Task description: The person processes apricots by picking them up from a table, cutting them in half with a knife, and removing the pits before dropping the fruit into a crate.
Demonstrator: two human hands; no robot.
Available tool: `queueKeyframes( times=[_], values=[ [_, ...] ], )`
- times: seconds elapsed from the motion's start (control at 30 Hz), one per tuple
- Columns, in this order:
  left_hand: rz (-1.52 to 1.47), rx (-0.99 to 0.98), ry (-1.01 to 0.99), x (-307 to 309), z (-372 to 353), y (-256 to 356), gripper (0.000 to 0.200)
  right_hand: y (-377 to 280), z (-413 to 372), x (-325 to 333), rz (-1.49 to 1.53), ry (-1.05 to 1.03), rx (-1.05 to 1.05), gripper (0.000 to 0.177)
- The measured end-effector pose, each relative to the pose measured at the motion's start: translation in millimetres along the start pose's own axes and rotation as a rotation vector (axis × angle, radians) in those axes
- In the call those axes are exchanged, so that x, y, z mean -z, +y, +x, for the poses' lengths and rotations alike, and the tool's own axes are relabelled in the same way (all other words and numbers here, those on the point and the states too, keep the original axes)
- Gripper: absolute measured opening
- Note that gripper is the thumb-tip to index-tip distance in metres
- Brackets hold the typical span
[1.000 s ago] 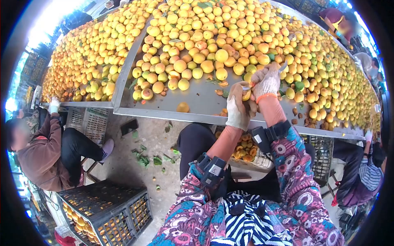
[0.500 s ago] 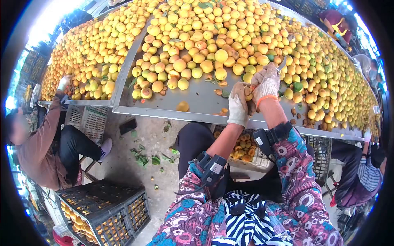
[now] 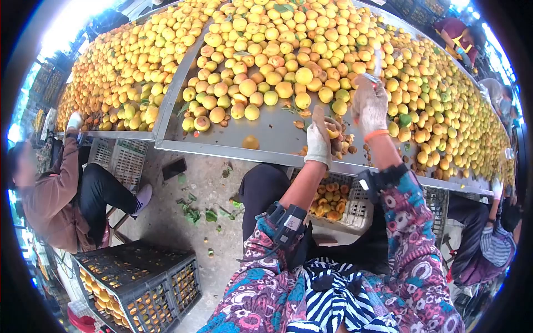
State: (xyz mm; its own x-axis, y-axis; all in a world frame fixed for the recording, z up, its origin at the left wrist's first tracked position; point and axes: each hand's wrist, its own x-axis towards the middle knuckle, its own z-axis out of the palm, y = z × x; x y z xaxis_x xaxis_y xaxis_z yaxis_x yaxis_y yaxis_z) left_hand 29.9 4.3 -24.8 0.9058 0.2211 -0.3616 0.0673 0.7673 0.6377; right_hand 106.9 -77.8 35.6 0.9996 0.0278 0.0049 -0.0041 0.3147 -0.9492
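Observation:
My left hand (image 3: 319,141), in a white glove, is closed around an apricot (image 3: 333,131) over the near edge of the metal table. The glove and fingers hide part of the fruit, which looks cut. Up and to the right, my right hand (image 3: 370,106), in a dirty glove with an orange band at the wrist, grips a small knife (image 3: 378,64). Its blade points away from me and is blurred. Both hands are apart. Apricot stones and scraps (image 3: 348,145) lie on the metal beside my left hand. Whole apricots (image 3: 302,76) spread out beyond both hands.
The metal table (image 3: 222,145) has a raised rim. Beneath it, between my knees, stands a crate (image 3: 360,213) with halved apricots (image 3: 327,202). A black crate (image 3: 139,277) stands on the floor at left. Co-workers sit at left (image 3: 55,188) and right (image 3: 497,244).
My right hand has moved up and away from my left hand, taking the knife with it. The left hand has shifted slightly left and down, and the apricot in it shows more.

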Motion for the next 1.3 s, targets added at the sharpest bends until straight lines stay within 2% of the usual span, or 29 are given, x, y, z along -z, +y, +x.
queueKeyframes(
  times=[0.03, 0.07, 0.17, 0.2, 0.3, 0.37, 0.4, 0.43, 0.5, 0.53, 0.57, 0.63, 0.7, 0.77, 0.8, 0.9, 0.93, 0.97, 1.0, 1.03, 1.07, 1.1, 1.13, 1.17, 1.23, 1.3],
  values=[
    [-0.012, -0.006, -0.032, 0, -3, 2, 0.061, -6, -4, 0, -0.132, -0.104, 0.0, 0.015],
    [-0.055, 0.036, -0.043, 0, -4, 3, 0.062, -18, -16, 6, -0.509, -0.255, -0.008, 0.022],
    [-0.101, 0.12, -0.104, 0, -5, 8, 0.065, -28, -44, 12, -0.788, -0.597, -0.104, 0.026],
    [-0.061, 0.128, -0.137, 0, -7, 7, 0.067, -20, -44, 14, -0.863, -0.684, 0.039, 0.027],
    [0.026, 0.176, -0.216, 5, -2, 0, 0.07, -24, -58, 20, -0.821, -0.564, -0.234, 0.028],
    [0.089, 0.18, -0.293, 6, -4, 1, 0.07, -24, -64, 20, -0.84, -0.491, -0.131, 0.023],
    [0.163, 0.276, -0.346, 14, 5, -5, 0.068, -20, -66, 19, -0.846, -0.424, -0.059, 0.022],
    [0.184, 0.156, -0.216, -2, -5, -4, 0.065, -15, -66, 19, -0.848, -0.354, 0.012, 0.021],
    [0.396, 0.019, -0.258, 5, 5, -22, 0.059, 9, -38, 43, -0.913, -0.245, 0.221, 0.023],
    [0.531, -0.119, -0.167, 4, -1, -17, 0.047, 15, -28, 49, -0.827, -0.232, 0.19, 0.024],
    [0.667, -0.277, -0.224, 9, -5, -17, 0.043, 19, -23, 54, -0.739, -0.219, 0.158, 0.024],
    [0.936, -0.596, -0.348, 13, -19, -17, 0.034, 14, -22, 63, -0.713, -0.11, -0.033, 0.025],
    [1.213, -0.704, -0.388, 5, -57, -17, 0.027, 9, -22, 78, -0.616, -0.039, -0.157, 0.025],
    [1.325, -0.622, -0.517, -4, -83, -14, 0.028, 9, -32, 97, -0.455, 0.001, -0.228, 0.026],
    [1.406, -0.63, -0.519, -4, -87, -18, 0.036, 10, -41, 101, -0.43, -0.005, -0.207, 0.024],
    [1.28, -0.886, -0.405, 7, -79, -17, 0.043, 15, -62, 115, -0.32, 0.005, -0.285, 0.021],
    [1.235, -0.985, -0.368, 12, -76, -10, 0.045, 22, -64, 120, -0.369, 0.027, -0.205, 0.018],
    [1.352, -0.937, -0.285, 22, -74, 1, 0.041, 25, -66, 123, -0.295, 0.063, -0.22, 0.019],
    [1.366, -1.045, -0.237, 36, -59, 16, 0.034, 23, -69, 121, -0.222, 0.098, -0.239, 0.019],
    [1.571, -0.97, -0.022, 46, -59, 37, 0.025, 23, -72, 120, -0.149, 0.137, -0.259, 0.02],
    [1.518, -0.935, 0.039, 61, -52, 63, 0.021, 26, -74, 124, -0.099, 0.093, -0.229, 0.02],
    [1.77, -0.919, 0.274, 74, -49, 84, 0.023, 27, -76, 123, -0.086, 0.088, -0.211, 0.02],
    [1.943, -0.824, 0.399, 94, -38, 101, 0.033, 25, -79, 121, -0.075, 0.083, -0.192, 0.02],
    [2.115, -0.592, 0.499, 102, -37, 121, 0.043, 24, -81, 119, -0.066, 0.081, -0.173, 0.019],
    [2.247, -0.209, 0.46, 117, -32, 139, 0.053, 21, -82, 118, -0.016, 0.071, -0.191, 0.02],
    [2.199, -0.029, 0.354, 123, -21, 134, 0.055, 22, -83, 121, 0.004, 0.066, -0.183, 0.022]
  ],
)
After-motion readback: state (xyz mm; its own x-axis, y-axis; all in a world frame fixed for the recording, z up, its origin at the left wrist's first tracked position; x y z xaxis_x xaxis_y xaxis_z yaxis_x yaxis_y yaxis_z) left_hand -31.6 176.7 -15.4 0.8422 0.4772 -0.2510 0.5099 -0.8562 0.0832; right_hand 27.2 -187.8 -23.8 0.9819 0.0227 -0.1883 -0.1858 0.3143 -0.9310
